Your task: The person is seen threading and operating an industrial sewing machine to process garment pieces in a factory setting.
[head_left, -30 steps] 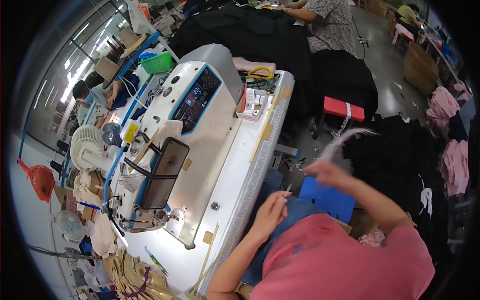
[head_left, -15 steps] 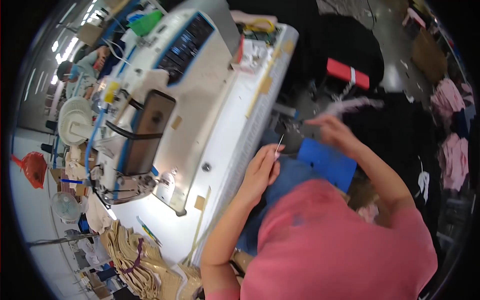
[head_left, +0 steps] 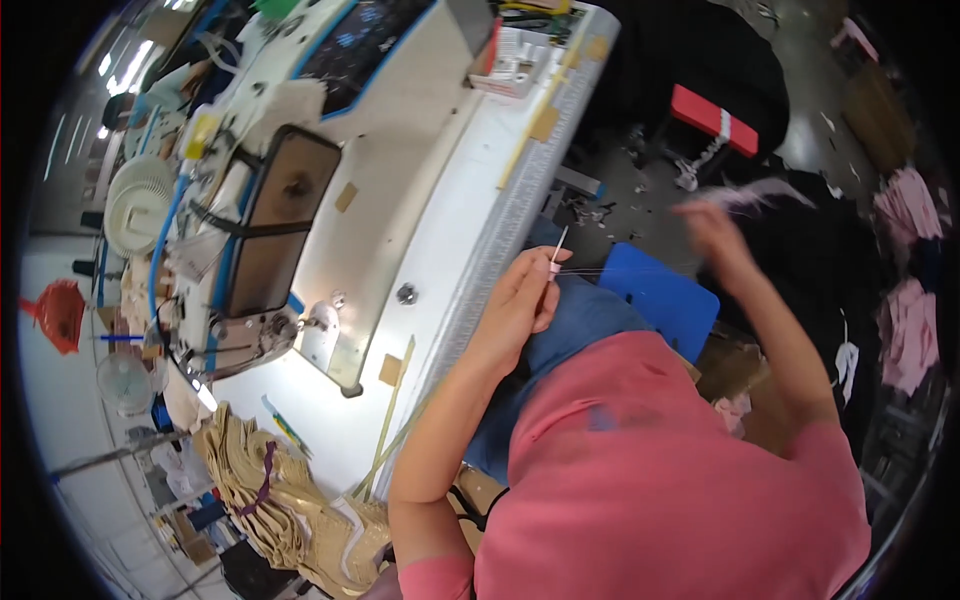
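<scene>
My left hand (head_left: 515, 305) is closed in a pinch near the edge of the sewing table. From its fingertips sticks up a thin, pale, pointed stick (head_left: 561, 243), with a small pinkish piece (head_left: 554, 268) at its base. Fine threads (head_left: 610, 269) run rightward from there, above my lap. Out to the right, my right hand (head_left: 718, 240) is raised and smeared by motion; its fingers look curled, but whether they grip the thread cannot be made out. Wispy pale fibres (head_left: 765, 192) show just beyond it.
A sewing machine (head_left: 250, 230) stands on the white table (head_left: 425, 265) at left. Folded beige fabric (head_left: 255, 490) lies at its near end; a small box (head_left: 512, 65) sits at the far end. Right of my lap are a blue panel (head_left: 660, 295) and a red-topped object (head_left: 715, 120).
My right hand has moved slightly right and up, away from my left hand. Threads now show stretched between them. The left hand keeps its pinch, and the view has shifted a little.
</scene>
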The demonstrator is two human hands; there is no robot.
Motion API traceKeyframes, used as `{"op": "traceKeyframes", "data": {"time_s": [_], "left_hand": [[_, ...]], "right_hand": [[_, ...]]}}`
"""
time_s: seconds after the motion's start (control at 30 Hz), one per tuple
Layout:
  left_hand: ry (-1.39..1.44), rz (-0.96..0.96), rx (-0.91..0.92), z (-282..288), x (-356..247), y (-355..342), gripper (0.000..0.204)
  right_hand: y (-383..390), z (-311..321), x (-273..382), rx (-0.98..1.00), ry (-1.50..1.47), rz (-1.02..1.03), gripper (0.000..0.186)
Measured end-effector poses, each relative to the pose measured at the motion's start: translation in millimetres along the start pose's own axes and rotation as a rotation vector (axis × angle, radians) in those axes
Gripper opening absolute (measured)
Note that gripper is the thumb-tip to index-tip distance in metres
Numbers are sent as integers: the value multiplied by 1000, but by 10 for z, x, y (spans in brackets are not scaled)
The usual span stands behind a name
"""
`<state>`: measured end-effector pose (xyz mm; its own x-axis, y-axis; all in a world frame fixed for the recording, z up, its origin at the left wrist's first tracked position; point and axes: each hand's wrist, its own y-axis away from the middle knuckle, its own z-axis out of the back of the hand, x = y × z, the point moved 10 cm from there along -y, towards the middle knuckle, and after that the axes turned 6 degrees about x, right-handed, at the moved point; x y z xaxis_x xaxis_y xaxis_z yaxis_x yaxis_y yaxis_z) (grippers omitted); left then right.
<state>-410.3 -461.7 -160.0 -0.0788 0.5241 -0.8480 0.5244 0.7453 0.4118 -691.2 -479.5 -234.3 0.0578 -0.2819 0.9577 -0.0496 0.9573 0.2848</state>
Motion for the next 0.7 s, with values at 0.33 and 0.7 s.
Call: {"op": "traceKeyframes", "data": {"time_s": [0.33,0.7], "left_hand": [[72,-73,-35,106,-198,-69,37],[29,-21,107,-332,-89,-194,37]], "right_hand": [[189,1094,-969,-206,58,-332,29],[415,-1262,316,565,-172,-154,29]]}}
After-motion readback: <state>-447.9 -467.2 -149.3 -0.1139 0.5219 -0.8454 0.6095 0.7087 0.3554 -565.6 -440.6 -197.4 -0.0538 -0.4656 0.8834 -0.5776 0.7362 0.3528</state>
